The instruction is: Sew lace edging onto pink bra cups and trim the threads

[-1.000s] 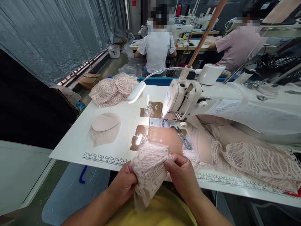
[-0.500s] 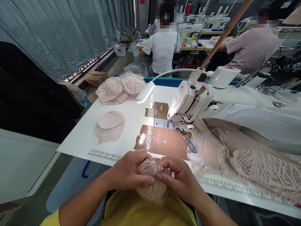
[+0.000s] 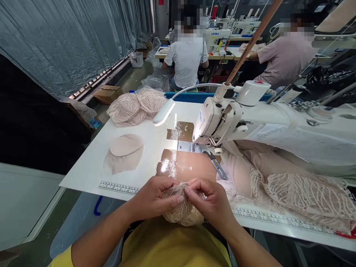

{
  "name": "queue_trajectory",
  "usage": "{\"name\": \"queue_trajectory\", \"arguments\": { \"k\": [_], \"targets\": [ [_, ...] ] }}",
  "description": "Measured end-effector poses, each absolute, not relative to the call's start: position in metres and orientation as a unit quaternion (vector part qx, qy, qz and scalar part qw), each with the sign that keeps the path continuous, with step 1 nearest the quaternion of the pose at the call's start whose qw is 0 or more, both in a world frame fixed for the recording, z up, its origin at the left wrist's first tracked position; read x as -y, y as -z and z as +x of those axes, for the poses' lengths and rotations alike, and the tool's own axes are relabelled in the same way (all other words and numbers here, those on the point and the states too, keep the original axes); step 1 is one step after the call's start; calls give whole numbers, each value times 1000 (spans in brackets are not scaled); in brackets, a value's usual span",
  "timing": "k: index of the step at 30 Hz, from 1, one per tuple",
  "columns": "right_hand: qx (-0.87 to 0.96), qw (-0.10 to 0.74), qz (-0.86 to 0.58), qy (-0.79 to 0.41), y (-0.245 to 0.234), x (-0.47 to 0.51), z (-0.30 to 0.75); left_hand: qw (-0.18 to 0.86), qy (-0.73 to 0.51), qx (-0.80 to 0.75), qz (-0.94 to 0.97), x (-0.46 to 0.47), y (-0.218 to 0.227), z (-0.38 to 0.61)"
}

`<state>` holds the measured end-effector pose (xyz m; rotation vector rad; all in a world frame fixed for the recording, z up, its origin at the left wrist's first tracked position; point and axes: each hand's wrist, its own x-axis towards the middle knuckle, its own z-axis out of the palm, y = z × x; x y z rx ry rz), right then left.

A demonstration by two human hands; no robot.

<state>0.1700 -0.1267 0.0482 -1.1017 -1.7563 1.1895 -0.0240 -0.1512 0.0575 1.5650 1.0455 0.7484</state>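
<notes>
A pale pink lace bra cup (image 3: 182, 213) is held between both hands at the table's front edge, close to my body. My left hand (image 3: 158, 198) pinches its upper left edge, thumb on top. My right hand (image 3: 210, 198) grips the upper right edge between thumb and fingers. Part of the cup is hidden behind the fingers. Just beyond stands a white sewing machine (image 3: 239, 122), its needle area lit. Thread snips (image 3: 216, 165) lie beside the needle plate, on the edge of the brown taped patch (image 3: 189, 163).
Stacked lace cups (image 3: 136, 105) sit at the table's back left. A sheer fabric piece with an oval pad (image 3: 125, 146) lies nearer. Lace garments (image 3: 306, 193) cover the right side. A lamp (image 3: 164, 112) reaches over the table (image 3: 83, 172). Two people work at machines behind.
Both hands have shifted their grip along the cup's upper edge, and its gathered lace rim now shows between the fingertips. The whole view has moved slightly.
</notes>
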Motion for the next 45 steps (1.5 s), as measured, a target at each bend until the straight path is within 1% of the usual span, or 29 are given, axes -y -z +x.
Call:
{"name": "queue_trajectory", "arguments": {
  "k": [5,9,13,18,24,28,30,31,33,35,37,39,41,44,45],
  "targets": [
    [678,350,-458,-455,-45,122,170,517,-332,-441,654,144,-54,-21],
    [658,326,-461,-497,-43,114,173,514,-326,-432,666,139,-55,-20],
    [665,295,-442,-525,-43,108,177,550,-313,-412,656,131,-55,-24],
    [646,305,-428,-554,-47,105,179,612,-302,-373,629,120,-53,-27],
    [594,314,-413,-615,-46,100,179,630,-344,-357,598,115,-46,-16],
    [526,323,-412,-671,-44,94,178,685,-386,-379,488,116,-33,-4],
    [495,336,-418,-684,-44,90,183,692,-404,-414,431,114,-33,-10],
    [484,344,-422,-685,-44,87,188,675,-418,-446,414,112,-37,-18],
    [484,359,-441,-665,-43,82,201,589,-453,-528,410,106,-51,-40],
    [513,365,-470,-619,-42,77,217,436,-490,-604,453,97,-69,-62],
    [557,355,-498,-562,-42,73,229,242,-469,-660,535,86,-82,-72],
    [613,321,-514,-507,-45,69,235,72,-384,-658,644,72,-82,-62],
    [677,267,-517,-449,-52,64,233,-23,-270,-600,752,57,-68,-36],
    [755,199,-509,-361,-57,53,224,-50,-59,-550,832,42,-35,15],
    [772,185,-507,-336,-56,50,220,-44,-37,-540,840,41,-25,30]
  ]
}}
